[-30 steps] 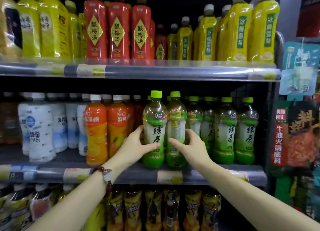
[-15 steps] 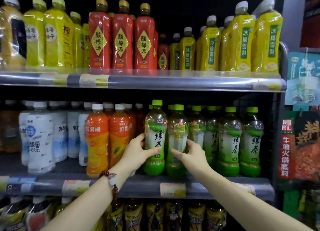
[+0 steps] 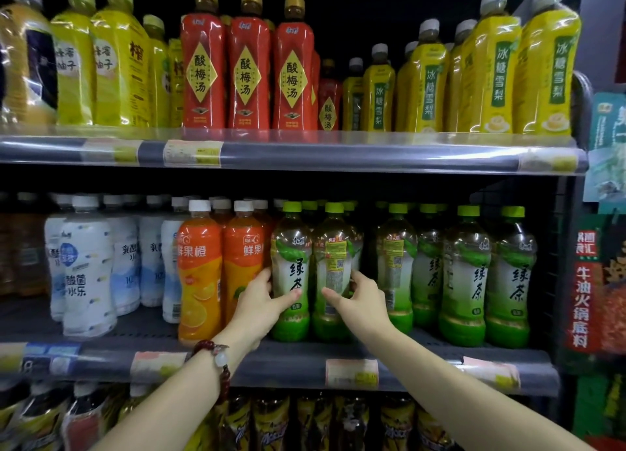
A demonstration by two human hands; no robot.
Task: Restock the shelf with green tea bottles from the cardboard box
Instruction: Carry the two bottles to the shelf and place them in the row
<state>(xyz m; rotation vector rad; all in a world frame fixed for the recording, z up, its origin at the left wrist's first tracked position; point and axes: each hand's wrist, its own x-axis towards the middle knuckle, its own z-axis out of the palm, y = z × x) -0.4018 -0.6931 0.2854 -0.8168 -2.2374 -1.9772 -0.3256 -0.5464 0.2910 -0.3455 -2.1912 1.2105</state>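
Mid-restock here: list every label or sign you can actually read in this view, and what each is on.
"绿茶": green tea bottle gripped by the left hand.
"酸梅汤": red bottles, top shelf.
"冰糖雪梨": yellow bottles, top right.
"鲜果橙": orange bottle.
"牛油火锅底料": red packet, far right.
Back label of the bottle in the right hand: too small.
Shelf price tags: blurred.

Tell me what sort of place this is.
Most likely a shop's drinks aisle, a supermarket or convenience store. Tiered shelves carry price tags along their edges, drinks stand in sorted rows by kind, such as the green tea bottles, and packaged goods hang at the right.
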